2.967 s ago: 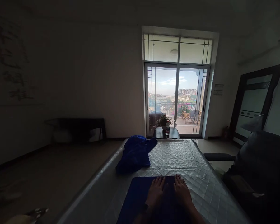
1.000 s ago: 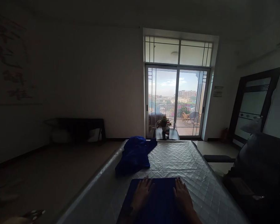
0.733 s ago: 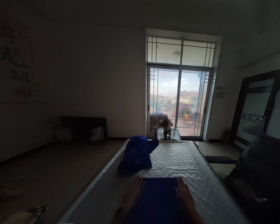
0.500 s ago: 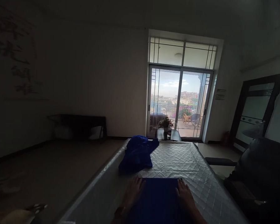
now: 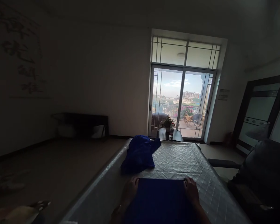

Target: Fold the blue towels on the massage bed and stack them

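A flat blue rectangle of what looks like folded cloth lies in front of me on a silvery quilted table cover. At its far left corner is my left hand, fingers curled over the edge. My right hand grips the far right corner in the same way, its fingers bent. Both thumbs are hard to make out in the dim light. Just beyond, to the left, a crumpled blue garment rests in a loose heap, apart from both hands.
A small dark table with a potted plant and a bottle stands past the far end, before glass sliding doors. A dark armchair is at the right. A low dark bench sits along the left wall.
My hands, flat along the sides of the folded cloth before, have moved apart and curled onto its far corners. The cloth's far edge looks wider now. The view has shifted slightly.
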A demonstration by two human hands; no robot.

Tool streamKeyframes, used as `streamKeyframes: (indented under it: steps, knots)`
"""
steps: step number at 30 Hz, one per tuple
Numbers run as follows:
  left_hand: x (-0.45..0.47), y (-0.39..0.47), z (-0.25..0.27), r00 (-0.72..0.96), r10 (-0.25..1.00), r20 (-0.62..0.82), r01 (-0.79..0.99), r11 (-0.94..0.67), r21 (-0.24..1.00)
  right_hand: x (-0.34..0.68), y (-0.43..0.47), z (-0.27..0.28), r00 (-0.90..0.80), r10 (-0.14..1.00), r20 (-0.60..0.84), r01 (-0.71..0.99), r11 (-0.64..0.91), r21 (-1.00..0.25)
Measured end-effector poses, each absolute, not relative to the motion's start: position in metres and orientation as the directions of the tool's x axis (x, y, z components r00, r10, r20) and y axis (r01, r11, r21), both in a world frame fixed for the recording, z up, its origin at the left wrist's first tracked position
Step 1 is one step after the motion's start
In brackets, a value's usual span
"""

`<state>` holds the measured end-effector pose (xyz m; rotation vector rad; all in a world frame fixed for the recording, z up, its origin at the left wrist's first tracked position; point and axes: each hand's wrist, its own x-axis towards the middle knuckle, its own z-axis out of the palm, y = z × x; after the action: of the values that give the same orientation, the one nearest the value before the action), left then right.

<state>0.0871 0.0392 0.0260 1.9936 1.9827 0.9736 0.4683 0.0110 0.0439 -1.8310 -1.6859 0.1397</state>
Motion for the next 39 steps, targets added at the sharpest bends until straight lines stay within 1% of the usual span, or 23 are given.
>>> streamKeyframes:
  steps: [5, 10, 15, 22, 27, 29, 33, 36, 39]
  knots:
    - [0.086, 0.038, 0.026, -0.116, 0.949, 0.292, 0.797, -0.086, 0.598, 0.474, 0.009, 0.035, 0.214, 0.917, 0.337, 0.771, 0.053, -0.635]
    - [0.084, 0.035, 0.027, -0.117, 0.949, 0.292, 0.730, -0.118, 0.674, 0.476, 0.008, 0.031, 0.251, 0.912, 0.325, 0.666, 0.081, -0.741]
    - [0.083, 0.033, 0.035, -0.108, 0.931, 0.349, 0.655, -0.197, 0.730, 0.475, 0.006, 0.038, 0.244, 0.902, 0.357, 0.588, 0.155, -0.794]
    - [0.081, 0.021, 0.057, -0.076, 0.897, 0.435, 0.566, -0.320, 0.760, 0.472, -0.003, 0.056, 0.278, 0.888, 0.366, 0.443, 0.219, -0.869]
    - [0.071, 0.003, 0.089, -0.048, 0.886, 0.460, 0.509, -0.375, 0.775, 0.474, -0.018, 0.084, 0.299, 0.875, 0.380, 0.337, 0.275, -0.900]
    - [0.065, -0.005, 0.106, -0.065, 0.884, 0.463, 0.482, -0.378, 0.790, 0.477, -0.027, 0.101, 0.320, 0.862, 0.393, 0.315, 0.295, -0.902]
    - [0.055, -0.026, 0.152, -0.117, 0.888, 0.444, 0.366, -0.377, 0.851, 0.484, -0.052, 0.142, 0.370, 0.826, 0.426, 0.272, 0.342, -0.900]
    - [0.051, -0.050, 0.187, -0.110, 0.880, 0.463, 0.293, -0.416, 0.861, 0.487, -0.078, 0.174, 0.429, 0.790, 0.438, 0.261, 0.356, -0.897]
    - [0.050, -0.075, 0.216, -0.103, 0.868, 0.486, 0.249, -0.451, 0.857, 0.490, -0.106, 0.201, 0.481, 0.763, 0.431, 0.278, 0.333, -0.901]
